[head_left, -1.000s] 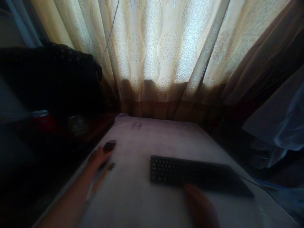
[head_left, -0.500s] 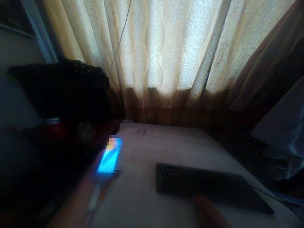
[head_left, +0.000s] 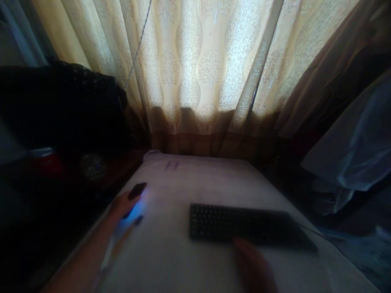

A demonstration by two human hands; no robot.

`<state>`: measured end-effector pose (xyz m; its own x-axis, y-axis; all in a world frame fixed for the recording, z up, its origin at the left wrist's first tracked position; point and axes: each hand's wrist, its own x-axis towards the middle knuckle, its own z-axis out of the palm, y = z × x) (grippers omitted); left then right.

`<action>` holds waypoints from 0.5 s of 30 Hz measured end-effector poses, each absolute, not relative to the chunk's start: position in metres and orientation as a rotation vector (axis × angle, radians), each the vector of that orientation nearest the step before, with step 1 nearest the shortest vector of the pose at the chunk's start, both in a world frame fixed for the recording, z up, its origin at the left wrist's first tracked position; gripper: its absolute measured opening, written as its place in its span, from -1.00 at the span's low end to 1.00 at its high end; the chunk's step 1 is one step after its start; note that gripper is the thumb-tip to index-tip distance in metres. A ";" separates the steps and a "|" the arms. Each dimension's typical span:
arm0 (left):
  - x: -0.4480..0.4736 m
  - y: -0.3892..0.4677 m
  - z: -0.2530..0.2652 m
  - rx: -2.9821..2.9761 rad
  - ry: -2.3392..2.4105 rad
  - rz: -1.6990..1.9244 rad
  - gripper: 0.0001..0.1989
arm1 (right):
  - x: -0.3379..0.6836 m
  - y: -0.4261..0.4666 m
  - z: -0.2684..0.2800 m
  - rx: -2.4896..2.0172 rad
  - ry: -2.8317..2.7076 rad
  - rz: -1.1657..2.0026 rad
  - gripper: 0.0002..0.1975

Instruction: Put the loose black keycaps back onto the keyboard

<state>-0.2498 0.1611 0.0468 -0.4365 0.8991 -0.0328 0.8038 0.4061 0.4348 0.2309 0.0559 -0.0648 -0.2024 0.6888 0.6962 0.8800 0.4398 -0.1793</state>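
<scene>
My left hand (head_left: 122, 203) is closed round a smartphone (head_left: 137, 190), whose dark back faces up. Blue light from its screen falls on the pale cloth-covered table (head_left: 171, 260). Beside that forearm lie a thin orange stick with a dark end (head_left: 126, 234) and a white stick (head_left: 107, 254), both too blurred to name. My right hand (head_left: 252, 260) is at the front edge of a black keyboard (head_left: 244, 226). It is smeared and dark, so its fingers cannot be made out clearly, nor whether they touch the keys.
Patterned curtains (head_left: 210, 65) hang behind the table. To the left are a large dark covered shape (head_left: 61, 106), a red container (head_left: 47, 160) and a clear round object (head_left: 93, 166). Pale fabric (head_left: 351, 142) hangs at the right. A cable (head_left: 317, 232) trails from the keyboard.
The smartphone has turned over: its lit screen faced up before, and now its dark back does. The whole view has shifted, so things sit further left. My right hand stays near the keyboard.
</scene>
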 end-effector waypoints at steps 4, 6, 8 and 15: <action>-0.238 0.152 0.042 1.624 2.495 0.321 -0.54 | 0.226 0.054 -0.060 -1.327 -1.868 -0.300 -0.64; -0.235 0.151 0.041 1.683 2.525 0.245 -0.50 | 0.224 0.054 -0.055 -1.312 -1.855 -0.303 -0.67; -0.233 0.151 0.040 1.709 2.547 0.174 -0.47 | 0.222 0.054 -0.050 -1.317 -1.839 -0.286 -0.65; -0.231 0.149 0.044 1.762 2.578 0.125 -0.44 | 0.215 0.054 -0.040 -1.343 -1.813 -0.298 -0.58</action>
